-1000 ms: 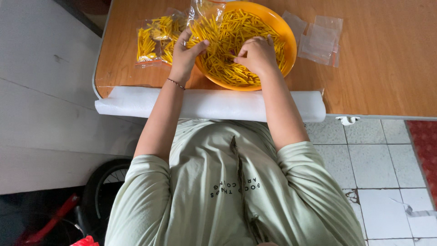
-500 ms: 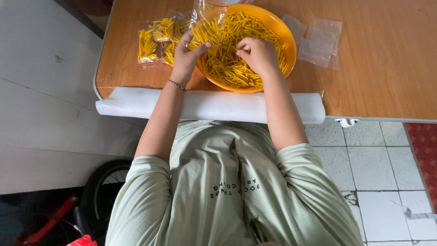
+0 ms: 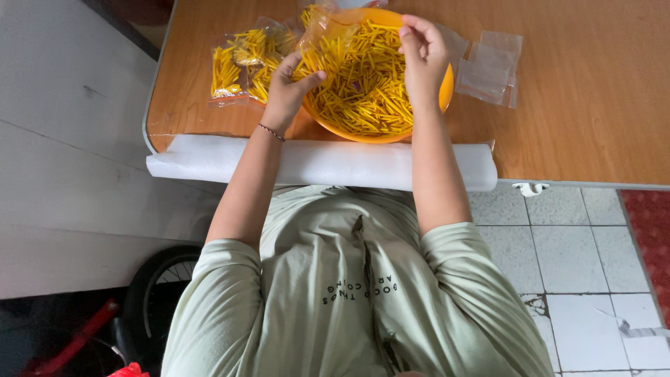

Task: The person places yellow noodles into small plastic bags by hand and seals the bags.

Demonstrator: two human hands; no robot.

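Left hand (image 3: 287, 89) closed on clear bag (image 3: 326, 28) over orange bowl (image 3: 377, 132) of yellow sticks (image 3: 363, 84), right hand (image 3: 422, 52) fingertips pinched together above bowl, what they grip unclear

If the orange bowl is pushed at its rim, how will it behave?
The bowl is heaped with thin yellow sticks, so it probably feels heavy and may slide rather than tip. The table looks smooth. Loose sticks could spill over the rim.

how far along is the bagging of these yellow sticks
Done: filled bags lie at the table's left. In hand: left hand holds a clear bag over the orange bowl; right hand pinches above it. Left: many sticks, empty bags.
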